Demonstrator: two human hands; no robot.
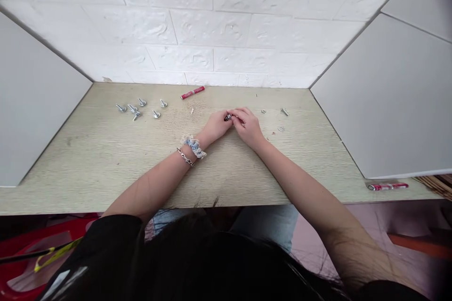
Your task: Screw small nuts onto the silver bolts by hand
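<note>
Both hands meet at the middle of a light wood-grain desk (88, 174), the forearms angled in and the wrists low. The left hand (216, 125) and the right hand (247, 127) are mostly closed, their fingers curled toward each other in a tight pinch around a small metal fitting (228, 117). Most of the fitting is hidden by the fingers, so its exact form is hard to tell. A close, two-handed pinch like this seems a steady way to handle so small a piece, with the fingertips doing the fine work. A chain bracelet (185, 156) and a lacy blue scrunchie (194, 146) circle the left wrist. Several silver bolts (136, 114) lie scattered to the left, and a red cylindrical tube (192, 92) lies near the far edge. To the right are a single bolt (285, 112) and a small washer (263, 111). Another red tube (387, 186) sits at the near right edge of the desk, beyond a white side panel (381, 99).
</note>
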